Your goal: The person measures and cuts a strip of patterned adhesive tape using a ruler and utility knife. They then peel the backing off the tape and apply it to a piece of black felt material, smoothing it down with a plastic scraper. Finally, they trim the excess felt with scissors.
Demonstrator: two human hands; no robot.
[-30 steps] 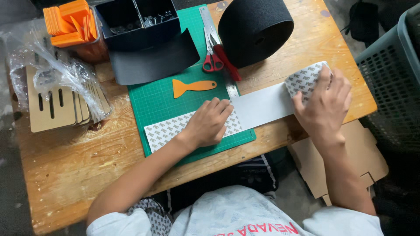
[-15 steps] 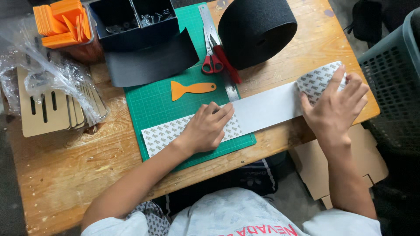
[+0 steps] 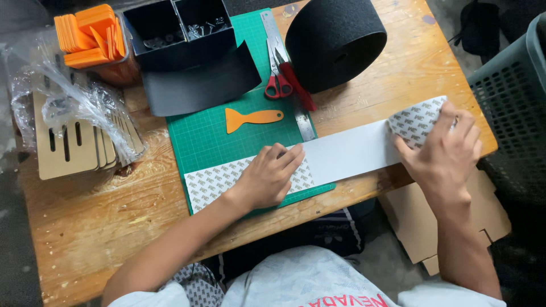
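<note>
— Head view, nearest first: what has shifted?
— Left hand (image 3: pixel 267 179) stays flat, fingers spread, pressing the patterned strip (image 3: pixel 213 183) onto the green mat (image 3: pixel 227 148); right hand (image 3: pixel 446 150) has drawn the peeled backing (image 3: pixel 415 120) further right, fingers curled over it; more white strip lies bare.
— Beyond?
— Orange scraper (image 3: pixel 253 118), scissors (image 3: pixel 281 79), black roll (image 3: pixel 335 42), untouched.

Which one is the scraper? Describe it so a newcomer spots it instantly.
Start at the green cutting mat in the middle of the wooden table. On its upper half, above the left hand and left of the steel ruler and red-handled scissors, lies the scraper. It is flat, orange and fan-bladed, lying alone, unlike the orange pieces stacked in the tub at top left.
</note>
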